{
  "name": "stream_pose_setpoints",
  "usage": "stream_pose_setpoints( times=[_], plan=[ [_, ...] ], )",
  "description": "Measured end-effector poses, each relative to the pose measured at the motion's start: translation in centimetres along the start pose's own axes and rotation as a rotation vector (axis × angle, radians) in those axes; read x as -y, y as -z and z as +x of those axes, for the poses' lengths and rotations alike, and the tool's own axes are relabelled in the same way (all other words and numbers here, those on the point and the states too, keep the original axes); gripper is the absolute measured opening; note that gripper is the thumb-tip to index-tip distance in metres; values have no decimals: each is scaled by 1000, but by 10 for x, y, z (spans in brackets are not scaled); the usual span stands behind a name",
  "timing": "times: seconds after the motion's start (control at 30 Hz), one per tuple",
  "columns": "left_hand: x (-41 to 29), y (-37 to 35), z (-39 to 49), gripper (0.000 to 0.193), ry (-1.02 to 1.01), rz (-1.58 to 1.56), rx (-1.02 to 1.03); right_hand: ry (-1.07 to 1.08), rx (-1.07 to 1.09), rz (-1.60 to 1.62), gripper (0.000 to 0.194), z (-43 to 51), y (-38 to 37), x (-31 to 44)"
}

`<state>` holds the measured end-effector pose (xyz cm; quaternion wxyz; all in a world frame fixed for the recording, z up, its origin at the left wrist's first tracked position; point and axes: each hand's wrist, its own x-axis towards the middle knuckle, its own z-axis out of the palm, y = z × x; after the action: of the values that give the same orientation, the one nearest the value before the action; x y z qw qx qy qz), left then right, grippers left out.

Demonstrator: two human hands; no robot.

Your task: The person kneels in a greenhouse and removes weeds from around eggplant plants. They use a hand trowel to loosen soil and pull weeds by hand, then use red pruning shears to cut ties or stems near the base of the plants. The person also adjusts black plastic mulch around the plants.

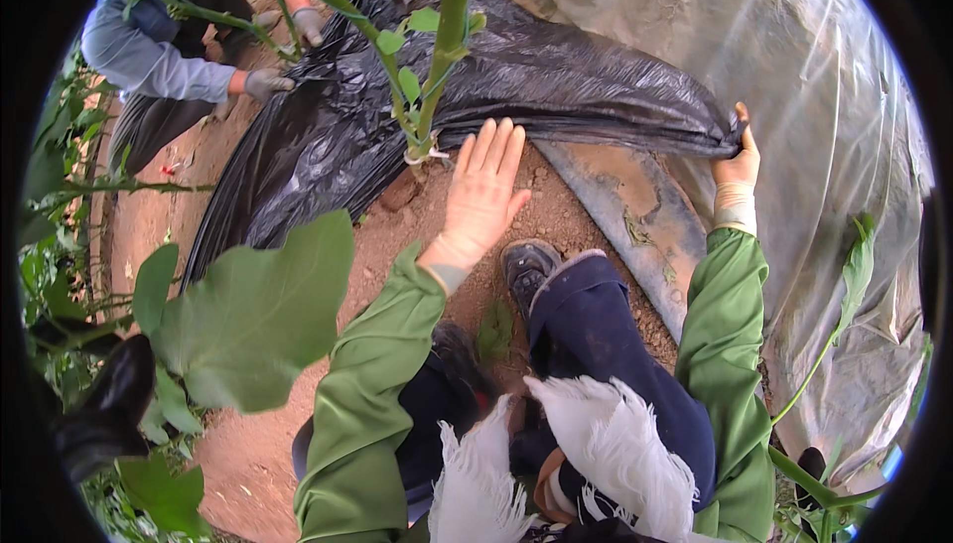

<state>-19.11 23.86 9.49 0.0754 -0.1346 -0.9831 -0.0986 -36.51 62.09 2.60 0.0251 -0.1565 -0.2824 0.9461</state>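
Black plastic film (pixel 573 74) stretches across the soil around a thick green plant stem (pixel 450 37) that forks near its base. My right hand (pixel 737 159), in a thin pale glove, grips the bunched right end of the film. My left hand (pixel 484 189), gloved alike, lies flat with fingers extended at the film's near edge, just right of the stem base; it grips nothing. A white tie (pixel 426 159) circles the stem base. At the upper left, another person's grey-gloved hands (pixel 268 84) hold the film's far side.
A co-worker (pixel 160 59) crouches at the upper left. Translucent plastic sheeting (pixel 804 133) covers the right side, beside a grey strip with dirt on it (pixel 633 208). A large leaf (pixel 257 316) and dark eggplants (pixel 112 401) hang at the left. My shoe (pixel 528 267) stands on bare soil.
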Motion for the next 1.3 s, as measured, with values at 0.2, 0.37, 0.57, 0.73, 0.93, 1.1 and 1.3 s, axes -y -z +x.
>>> stream_pose_setpoints(
  times=[0.2, 0.37, 0.57, 0.73, 0.93, 1.1, 1.3],
  plan=[
    [32, -53, 61, 46, 80, 78, 380, 188, -480, -248, 35, -13, 17, -31],
    [11, -85, 60, 30, 230, -238, -91, 707, -399, -1030, 61, -69, -43, -60],
    [-23, -75, 51, 45, 127, -120, 49, 775, 928, -1814, 64, -119, -82, -142],
    [4, -6, -54, 57, -269, -71, 155, 349, 682, -2131, 54, -81, -9, -151],
    [96, 131, -256, 53, 470, -175, 820, 100, 678, -2108, 49, -51, 28, -116],
    [55, 190, -452, 47, 1011, -150, 424, -37, 834, -2429, 50, -40, 22, -100],
    [-108, 140, -653, 61, 1582, -189, 373, 152, 1095, -2545, 58, 10, 2, -97]
  ],
)
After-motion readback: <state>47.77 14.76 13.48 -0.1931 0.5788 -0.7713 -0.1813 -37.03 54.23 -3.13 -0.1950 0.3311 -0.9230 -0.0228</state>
